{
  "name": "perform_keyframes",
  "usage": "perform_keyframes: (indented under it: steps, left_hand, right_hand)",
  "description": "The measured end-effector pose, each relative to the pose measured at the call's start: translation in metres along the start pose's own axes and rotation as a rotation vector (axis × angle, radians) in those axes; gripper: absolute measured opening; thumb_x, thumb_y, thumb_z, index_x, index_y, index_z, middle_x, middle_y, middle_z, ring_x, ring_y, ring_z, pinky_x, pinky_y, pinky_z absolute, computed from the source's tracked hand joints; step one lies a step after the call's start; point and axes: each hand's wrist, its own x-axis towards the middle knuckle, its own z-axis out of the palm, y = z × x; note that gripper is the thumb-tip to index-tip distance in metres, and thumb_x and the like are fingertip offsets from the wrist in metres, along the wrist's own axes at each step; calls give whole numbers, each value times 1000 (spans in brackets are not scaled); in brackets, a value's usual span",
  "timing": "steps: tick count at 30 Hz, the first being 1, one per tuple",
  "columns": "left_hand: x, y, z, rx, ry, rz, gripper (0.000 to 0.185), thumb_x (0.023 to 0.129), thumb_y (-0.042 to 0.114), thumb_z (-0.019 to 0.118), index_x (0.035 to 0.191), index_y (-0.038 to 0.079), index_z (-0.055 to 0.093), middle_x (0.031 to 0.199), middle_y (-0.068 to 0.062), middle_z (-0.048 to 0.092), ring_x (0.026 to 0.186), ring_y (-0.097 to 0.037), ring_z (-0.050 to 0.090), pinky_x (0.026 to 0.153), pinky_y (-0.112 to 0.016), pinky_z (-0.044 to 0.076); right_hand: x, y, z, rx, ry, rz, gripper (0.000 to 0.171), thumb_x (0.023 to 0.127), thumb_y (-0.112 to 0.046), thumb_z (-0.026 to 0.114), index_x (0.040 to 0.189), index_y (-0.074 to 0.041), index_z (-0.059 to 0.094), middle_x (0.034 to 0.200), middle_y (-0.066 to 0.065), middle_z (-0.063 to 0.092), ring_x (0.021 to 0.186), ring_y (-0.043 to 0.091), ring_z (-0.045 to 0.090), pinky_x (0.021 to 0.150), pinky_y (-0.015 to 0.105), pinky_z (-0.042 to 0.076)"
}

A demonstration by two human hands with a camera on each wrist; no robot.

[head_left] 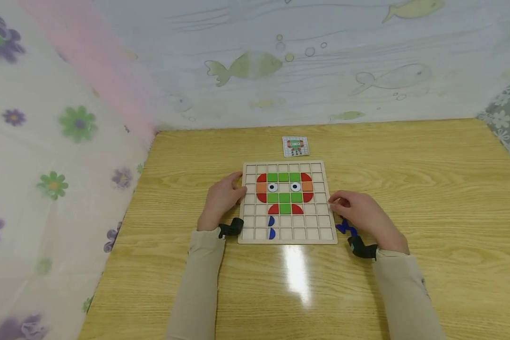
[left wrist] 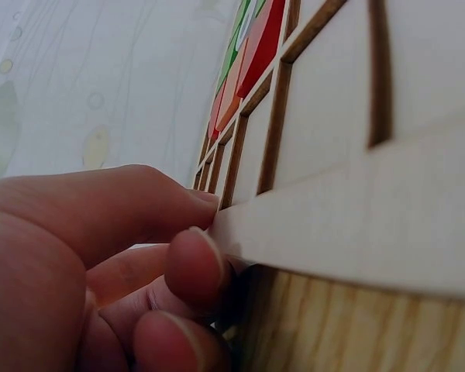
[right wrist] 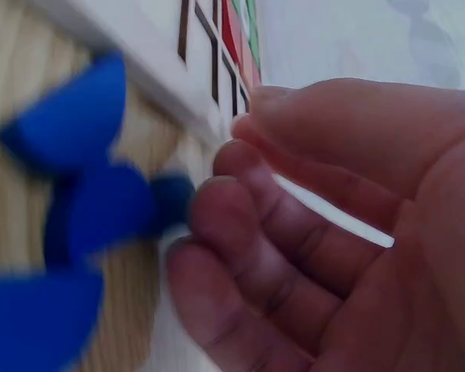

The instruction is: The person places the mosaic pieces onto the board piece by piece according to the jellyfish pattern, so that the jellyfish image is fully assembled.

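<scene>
Both hands sit at the wooden grid board (head_left: 287,238), one on each side. Left hand (head_left: 222,197) is up against the board's left edge, and the left wrist view shows it clearly: thumb on top of the rim, curled fingertips (left wrist: 195,267) tucked under the edge, so it pinches the board (left wrist: 356,225) there. Right hand (head_left: 359,211) rests at the right edge, fingers loosely curled and pointing at the rim; in the right wrist view the fingers (right wrist: 248,232) lie beside the board's edge (right wrist: 159,58) with nothing seen between them, and whether they actually grip the rim I cannot tell. The board lies flat in the middle of the yellow wooden table (head_left: 408,189), straight in front of the person. On it, a figure of coloured tiles: green squares (head_left: 284,177) across the top and centre, red quarter rounds (head_left: 261,178) at the corners, orange squares (head_left: 261,187) at the sides, two white eye tiles (head_left: 272,187), and two blue half rounds (head_left: 272,227) lower down in the left part of the grid. Loose blue pieces (head_left: 345,228) lie on the table just beside the right hand, blurred and close in the wrist view (right wrist: 77,201). Beyond the board, a small pattern card (head_left: 295,146) lies on the table. Fish-printed cloth (head_left: 280,61) hangs behind, flowered cloth (head_left: 46,141) on the left.
</scene>
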Motion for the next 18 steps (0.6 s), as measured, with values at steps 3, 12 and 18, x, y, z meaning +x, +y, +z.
perform_keyframes:
  steps: [3, 12, 18]
  left_hand:
    - [0, 0, 0, 1, -2, 1, 53, 84, 29, 52, 135, 19, 40, 55, 4, 58, 48, -15, 49, 56, -30, 35]
    - [-1, 1, -2, 4, -7, -2, 53, 83, 29, 52, 134, 18, 41, 56, 4, 58, 50, -15, 50, 58, -30, 35]
    - [0, 1, -2, 6, -7, -6, 53, 83, 30, 51, 134, 19, 41, 56, 4, 58, 52, -15, 51, 60, -30, 35]
  right_hand:
    - [-3, 6, -5, -9, -18, 17, 24, 88, -28, 55, 104, -11, 61, 83, -1, 59, 71, 16, 50, 69, 35, 39]
    - [-5, 9, -11, -16, -108, 76, 29, 85, -35, 57, 100, -10, 57, 78, 1, 56, 67, 16, 49, 62, 32, 38]
    - [-5, 4, -8, -28, -126, 95, 29, 83, -31, 61, 97, -8, 52, 74, 2, 54, 59, 15, 47, 55, 30, 37]
